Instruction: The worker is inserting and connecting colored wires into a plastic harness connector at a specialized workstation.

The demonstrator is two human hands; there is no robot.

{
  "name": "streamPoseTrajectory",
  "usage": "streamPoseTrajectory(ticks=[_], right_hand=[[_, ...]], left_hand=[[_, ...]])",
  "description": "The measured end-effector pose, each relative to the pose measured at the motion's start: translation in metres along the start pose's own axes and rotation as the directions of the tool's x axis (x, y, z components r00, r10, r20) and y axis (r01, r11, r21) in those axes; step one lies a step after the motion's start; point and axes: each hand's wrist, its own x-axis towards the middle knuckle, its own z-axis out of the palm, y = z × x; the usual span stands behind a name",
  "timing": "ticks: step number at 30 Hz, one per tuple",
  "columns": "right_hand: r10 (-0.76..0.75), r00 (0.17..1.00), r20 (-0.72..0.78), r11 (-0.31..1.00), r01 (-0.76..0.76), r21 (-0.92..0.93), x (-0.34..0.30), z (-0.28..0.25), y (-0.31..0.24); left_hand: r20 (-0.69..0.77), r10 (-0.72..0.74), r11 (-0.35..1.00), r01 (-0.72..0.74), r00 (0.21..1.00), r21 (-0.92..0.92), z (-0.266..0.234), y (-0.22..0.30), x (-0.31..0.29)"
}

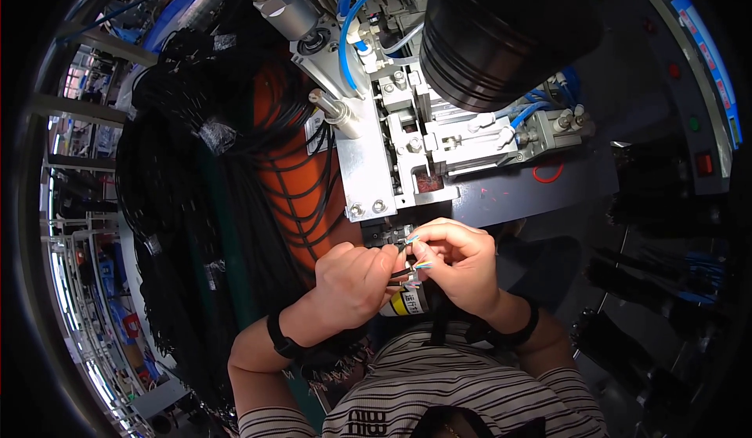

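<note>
Both my hands are at the near edge of the machine, pinched narrow. Left hand [354,283] is curled tight, fingertips on a black cable [401,273]. Right hand [460,264] has thumb and forefinger nearly together on thin coloured wires [412,239]; its other fingers are bent. A second fan of coloured ends [424,265] pokes out from the cable and lies at my right thumb (can't tell whether both bunches belong to one cable, my fingers hide the joint).

Cable's position: between my two hands, in front of my chest, just short of the silver fixture plate [364,156]. It's not in the fixture.

Step in hand, my read: hand-sorting the wire ends, spreading or straightening them. Next move calls for a steady left grip close to where the jacket ends, and a light right pinch so single wires separate without bending. Risk: strands crossing or slipping back under the thumb.

Around me: black cylindrical housing [489,46] over the machine, blue air tubes [345,54] behind the plate, red ring [547,173] on the dark bench [486,207]. Black cable bundles [168,164] hang to my left, by an orange panel [286,180]. Lit screen [709,70] far right.
</note>
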Motion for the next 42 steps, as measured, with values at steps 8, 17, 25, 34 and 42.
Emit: streamPoseTrajectory(ticks=[8, 17, 25, 34, 42], right_hand=[[-0.561, 0.810, 0.171, 0.565, 0.526, -0.636, 0.010, -0.003, -0.004], [-0.314, 0.937, 0.151, 0.663, 0.330, -0.672, 0.015, -0.007, -0.006], [-0.393, 0.916, 0.079, 0.682, 0.348, -0.643, 0.015, -0.005, 0.004], [-0.445, 0.881, 0.159, 0.556, 0.411, -0.723, 0.018, -0.004, -0.004], [-0.308, 0.909, 0.281, 0.434, 0.397, -0.809, 0.022, -0.009, -0.017]], left_hand=[[0.070, -0.085, 0.988, 0.093, 0.994, -0.126, 0.002, 0.002, -0.005], [0.105, -0.019, 1.000, 0.018, 0.994, 0.008, -0.012, -0.007, -0.001], [0.179, 0.078, 0.995, -0.089, 0.981, 0.054, -0.011, -0.006, 0.003], [0.235, 0.083, 0.970, -0.133, 0.968, 0.206, -0.004, 0.004, 0.004], [0.272, 0.071, 0.993, -0.095, 0.960, 0.076, -0.011, -0.003, 0.010]])
